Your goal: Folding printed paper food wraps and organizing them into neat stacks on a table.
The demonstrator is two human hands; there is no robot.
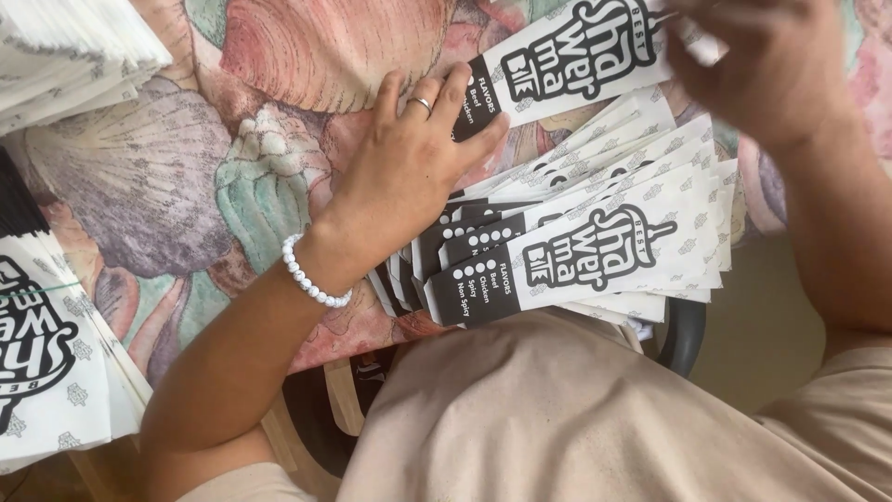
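Beige-clad lap fills six o'clock. Fanned sleeves [595,246] lie on the floral worktop [232,167] at centre. Left hand [418,153], fingers spread, presses flat on the fan's ten o'clock edge. Right hand [762,65], blurred at one o'clock, pinches one sleeve [567,60]. More stacks [56,353] sit at nine o'clock.

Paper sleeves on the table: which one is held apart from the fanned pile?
The top sleeve, gripped by the right hand and touched by the left hand, lies separate above the fanned pile.
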